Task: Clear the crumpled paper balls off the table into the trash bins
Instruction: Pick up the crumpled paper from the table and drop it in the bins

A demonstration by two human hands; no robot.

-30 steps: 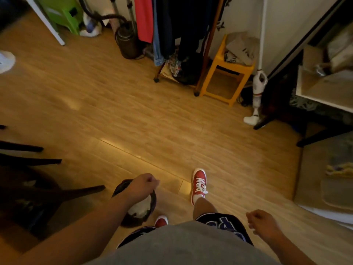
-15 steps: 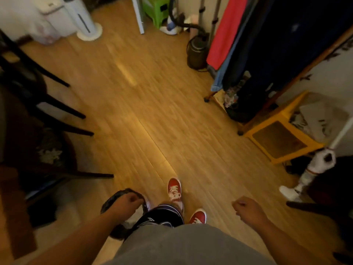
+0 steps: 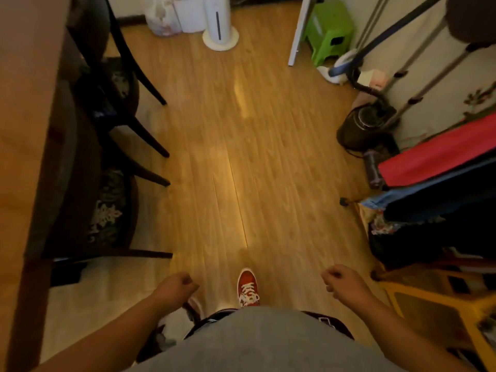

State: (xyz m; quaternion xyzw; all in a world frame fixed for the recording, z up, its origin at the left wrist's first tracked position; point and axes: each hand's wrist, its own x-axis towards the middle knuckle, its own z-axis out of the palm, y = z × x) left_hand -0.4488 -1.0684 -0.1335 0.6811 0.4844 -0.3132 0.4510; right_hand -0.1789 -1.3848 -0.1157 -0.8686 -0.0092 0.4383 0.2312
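My left hand [image 3: 175,288] is closed in a fist on the rim of a small black trash bin [image 3: 161,338] with a white liner. The bin hangs low by my left leg, mostly hidden under my forearm and grey shirt. My right hand [image 3: 342,283] is a loose fist at my right side, with nothing showing in it. The wooden table [image 3: 18,130] runs along the left edge of the view. No paper balls are in sight.
Two dark chairs [image 3: 112,162] with patterned seats stand tucked at the table. A white tower appliance [image 3: 218,25] and a green stool [image 3: 330,30] stand at the far end. A clothes rack [image 3: 434,167], a steamer base [image 3: 362,124] and a yellow stool [image 3: 440,299] line the right. Wood floor [image 3: 241,157] lies between.
The view has swung left, so the table and chairs now fill the left side. The bin in my left hand has slid almost out of sight under my arm. I have stepped forward.
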